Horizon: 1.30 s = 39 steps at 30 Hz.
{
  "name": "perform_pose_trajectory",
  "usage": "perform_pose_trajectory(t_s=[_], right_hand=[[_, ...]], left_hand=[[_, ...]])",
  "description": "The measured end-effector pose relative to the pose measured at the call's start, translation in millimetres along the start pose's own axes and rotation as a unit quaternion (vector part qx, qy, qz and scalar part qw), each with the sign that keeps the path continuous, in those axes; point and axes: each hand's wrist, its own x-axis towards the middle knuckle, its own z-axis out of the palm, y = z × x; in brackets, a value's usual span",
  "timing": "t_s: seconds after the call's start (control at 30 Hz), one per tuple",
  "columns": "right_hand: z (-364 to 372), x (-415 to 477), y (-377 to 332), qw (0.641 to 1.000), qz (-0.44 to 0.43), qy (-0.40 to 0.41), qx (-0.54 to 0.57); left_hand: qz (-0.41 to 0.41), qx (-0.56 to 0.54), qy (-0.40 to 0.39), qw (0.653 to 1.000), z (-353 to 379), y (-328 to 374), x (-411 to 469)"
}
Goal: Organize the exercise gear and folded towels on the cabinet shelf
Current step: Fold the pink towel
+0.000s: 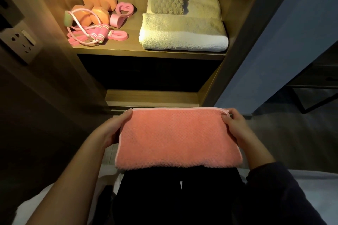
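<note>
Lower centre of frame: the folded pink towel (179,137) is held level over the person's lap, not yet on the shelf (150,52). The left grip (111,129) clasps its left edge and the right grip (236,124) pinches the far right corner, probably to keep the fold flat for transfer. Upper centre: the exercise gear (98,20) is grouped on the shelf's left half, and the pale towels (182,34) are stacked on the right, largest at the bottom. Judged destination: on top of that stack.
</note>
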Motion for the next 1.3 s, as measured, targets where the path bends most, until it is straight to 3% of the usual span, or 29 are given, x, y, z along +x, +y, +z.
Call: perform_pose_trajectory(t_s=[0.1, 0.33, 0.43, 0.53, 0.83, 0.93, 1.0, 1.17, 1.3], right_hand=[[4.6, 0.1, 0.3, 1.0, 0.002, 0.009, 0.01], [11.7, -2.4, -0.9, 0.998, -0.036, 0.047, -0.01], [20.9, -8.9, -7.2, 0.988, -0.113, 0.101, -0.011], [24.0, -16.6, -19.8, 0.974, -0.186, 0.127, -0.026], [-11.2, -15.4, -52.2, 0.942, -0.244, 0.229, 0.018], [-21.0, -16.1, -63.6, 0.924, -0.27, 0.271, 0.011], [-33.8, -13.6, -68.3, 0.917, -0.276, 0.289, 0.014], [-37.7, -10.7, -74.4, 0.922, -0.279, 0.267, 0.012], [-45.0, -15.5, -77.0, 0.948, -0.243, 0.207, 0.008]], left_hand=[[0.031, 0.031, 0.078, 0.996, 5.2, -6.7, 9.5], [0.134, -0.066, 0.109, 0.983, 24.6, -5.1, 4.2], [0.24, 0.01, 0.203, 0.949, 40.6, 0.5, -2.1], [0.315, 0.033, 0.219, 0.923, 53.2, 14.4, -9.4], [0.451, -0.001, 0.301, 0.84, 57.5, 58.9, -26.7], [0.464, -0.013, 0.329, 0.822, 55.4, 72.2, -27.5], [0.442, -0.011, 0.337, 0.831, 43.5, 78.2, -24.6], [0.433, 0.001, 0.34, 0.835, 39.5, 81.7, -24.7], [0.423, 0.009, 0.302, 0.854, 32.5, 80.4, -31.8]])
